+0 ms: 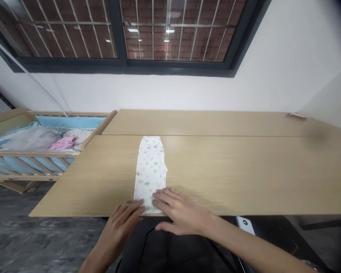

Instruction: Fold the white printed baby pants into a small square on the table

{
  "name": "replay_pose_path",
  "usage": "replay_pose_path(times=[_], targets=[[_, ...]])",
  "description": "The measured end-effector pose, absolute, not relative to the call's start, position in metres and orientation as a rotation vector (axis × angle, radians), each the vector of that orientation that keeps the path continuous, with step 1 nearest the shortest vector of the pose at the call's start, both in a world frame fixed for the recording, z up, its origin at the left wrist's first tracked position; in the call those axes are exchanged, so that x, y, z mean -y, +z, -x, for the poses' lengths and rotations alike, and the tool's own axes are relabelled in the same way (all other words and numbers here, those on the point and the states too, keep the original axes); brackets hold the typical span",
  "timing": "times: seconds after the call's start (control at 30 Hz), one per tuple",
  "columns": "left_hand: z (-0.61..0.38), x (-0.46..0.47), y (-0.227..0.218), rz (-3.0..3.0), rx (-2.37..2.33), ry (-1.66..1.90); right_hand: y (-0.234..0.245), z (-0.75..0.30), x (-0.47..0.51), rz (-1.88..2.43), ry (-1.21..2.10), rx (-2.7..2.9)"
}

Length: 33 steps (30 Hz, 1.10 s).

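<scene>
A pair of white baby pants (151,163) with a small green and grey print lies flat on the wooden table, folded lengthwise into a narrow strip. Its near end reaches the table's front edge. My left hand (122,222) rests at the lower left corner of the pants, fingers stretched out and touching the cloth. My right hand (179,212) lies across the lower right part, fingers flat on the fabric and thumb apart. Neither hand grips anything. The fingers hide part of the near end.
The wooden table (244,170) stretches far to the right, with a seam along its back. A wooden crib (45,153) with blue lining and bedding stands at the left. A white phone-like device (245,224) sits below the front edge. A barred window (173,34) is above.
</scene>
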<state>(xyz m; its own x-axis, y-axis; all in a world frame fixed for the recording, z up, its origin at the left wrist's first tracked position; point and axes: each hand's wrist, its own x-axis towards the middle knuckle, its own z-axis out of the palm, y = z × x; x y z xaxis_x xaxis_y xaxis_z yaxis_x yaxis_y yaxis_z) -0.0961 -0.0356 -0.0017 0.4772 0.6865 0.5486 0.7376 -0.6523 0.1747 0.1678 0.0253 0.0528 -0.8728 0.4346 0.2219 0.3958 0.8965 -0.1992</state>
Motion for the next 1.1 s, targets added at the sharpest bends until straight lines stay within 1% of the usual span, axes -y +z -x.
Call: replay_pose_path(times=[0.07, 0.13, 0.2, 0.33, 0.4, 0.47, 0.53, 0.6, 0.67, 0.73, 0.8, 0.9, 0.97, 1.1], targets=[[0.096, 0.042, 0.005, 2.697, 1.181, -0.929, 0.042, -0.175, -0.008, 0.626, 0.116, 2.743], [0.094, 0.051, 0.016, 2.786, 1.110, -0.964, 0.044, -0.181, 0.007, 0.628, 0.155, 2.680], [0.091, 0.062, 0.028, 2.831, 1.090, -1.070, 0.060, -0.186, 0.019, 0.672, 0.319, 2.613], [0.083, 0.070, 0.059, 2.696, 1.213, -1.361, 0.117, -0.192, 0.026, 0.831, 0.654, 2.450], [0.079, 0.057, 0.080, 2.536, 1.322, -1.444, 0.139, -0.191, 0.011, 0.899, 0.730, 2.352], [0.076, 0.030, 0.102, 2.375, 1.421, -1.489, 0.149, -0.186, -0.018, 0.937, 0.758, 2.247], [0.075, -0.009, 0.120, 2.292, 1.519, -1.486, 0.147, -0.179, -0.060, 0.945, 0.761, 2.127], [0.073, -0.052, 0.128, 2.312, 1.695, -1.464, 0.135, -0.171, -0.107, 0.998, 0.780, 2.004], [0.071, -0.095, 0.123, 2.400, 1.922, -1.376, 0.115, -0.163, -0.151, 1.053, 0.852, 1.902], [0.067, -0.130, 0.110, 2.446, 2.122, -1.162, 0.092, -0.157, -0.186, 1.144, 0.904, 1.857], [0.062, -0.154, 0.094, 2.420, 2.213, -1.018, 0.068, -0.152, -0.209, 1.272, 0.907, 1.850], [0.054, -0.170, 0.075, 2.393, 2.239, -0.899, 0.044, -0.149, -0.221, 1.412, 0.887, 1.905], [0.049, -0.164, 0.069, 2.373, 2.214, -0.865, 0.041, -0.150, -0.219, 1.438, 0.832, 1.963], [0.034, -0.114, 0.058, 2.323, 2.037, -0.862, 0.060, -0.153, -0.196, 1.271, 0.508, 2.111]])
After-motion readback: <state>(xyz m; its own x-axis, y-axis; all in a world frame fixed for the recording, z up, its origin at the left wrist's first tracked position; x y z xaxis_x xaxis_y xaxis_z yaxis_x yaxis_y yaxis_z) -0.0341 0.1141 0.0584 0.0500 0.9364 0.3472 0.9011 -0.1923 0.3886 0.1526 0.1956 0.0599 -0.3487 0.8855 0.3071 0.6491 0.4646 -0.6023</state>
